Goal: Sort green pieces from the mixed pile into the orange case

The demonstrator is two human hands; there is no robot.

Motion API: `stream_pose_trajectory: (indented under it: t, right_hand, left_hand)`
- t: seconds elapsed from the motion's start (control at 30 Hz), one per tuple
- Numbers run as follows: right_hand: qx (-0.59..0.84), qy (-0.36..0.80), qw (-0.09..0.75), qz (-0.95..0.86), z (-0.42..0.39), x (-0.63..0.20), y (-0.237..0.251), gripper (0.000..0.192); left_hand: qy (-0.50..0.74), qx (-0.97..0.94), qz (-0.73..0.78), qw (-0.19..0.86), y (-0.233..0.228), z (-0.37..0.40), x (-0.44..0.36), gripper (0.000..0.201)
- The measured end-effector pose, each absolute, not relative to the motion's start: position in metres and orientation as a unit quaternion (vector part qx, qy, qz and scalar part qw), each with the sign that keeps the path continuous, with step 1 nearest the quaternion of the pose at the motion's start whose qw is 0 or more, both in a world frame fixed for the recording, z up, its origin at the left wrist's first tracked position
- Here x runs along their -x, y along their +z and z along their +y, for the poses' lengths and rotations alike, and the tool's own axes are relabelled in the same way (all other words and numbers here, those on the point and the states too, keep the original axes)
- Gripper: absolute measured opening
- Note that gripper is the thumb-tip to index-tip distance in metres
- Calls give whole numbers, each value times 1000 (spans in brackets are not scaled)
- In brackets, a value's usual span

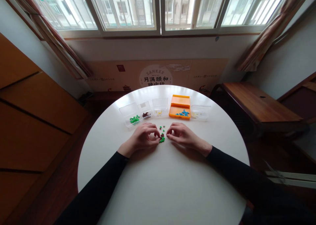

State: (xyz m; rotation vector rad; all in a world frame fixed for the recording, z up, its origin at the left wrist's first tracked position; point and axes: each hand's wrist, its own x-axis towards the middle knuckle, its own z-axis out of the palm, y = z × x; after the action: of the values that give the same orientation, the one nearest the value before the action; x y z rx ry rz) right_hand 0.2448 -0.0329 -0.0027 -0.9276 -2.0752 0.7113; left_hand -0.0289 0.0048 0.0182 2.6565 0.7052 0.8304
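Note:
A small group of green and brown pieces (162, 139), like tiny building bricks, lies on the white table between my hands. My left hand (144, 137) rests at its left side, thumb and index finger curled together with the tips touching the brown pieces. Across from it, my right hand (185, 137) has its thumb and index finger pinched, tips just right of the group. Anything held in either pinch is too small to make out. A few loose green bits (160, 127) are scattered just beyond the fingertips.
Along the far side of the round table (158, 185) stand open clear boxes with green pieces (134, 119), brown pieces (146, 114) and yellow pieces (159, 112). An orange case (179, 101) holds blue pieces (184, 113). Another clear box (203, 112) contains pale pieces.

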Motion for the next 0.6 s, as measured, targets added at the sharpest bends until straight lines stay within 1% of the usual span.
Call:
stream_pose_trajectory:
  t: [0.27,0.5,0.6]
  right_hand:
    - [363,275,367,-811,-34,-245,-1,17]
    - [365,286,357,-811,-35,-244,-1,17]
    - [365,285,359,-811,-34,-244,-3,18]
  left_hand:
    - [335,-894,276,110,14,11,35,8]
    - [415,-820,391,41,13,27,49,8]
    - [430,-776,462,3,12,36,54,11]
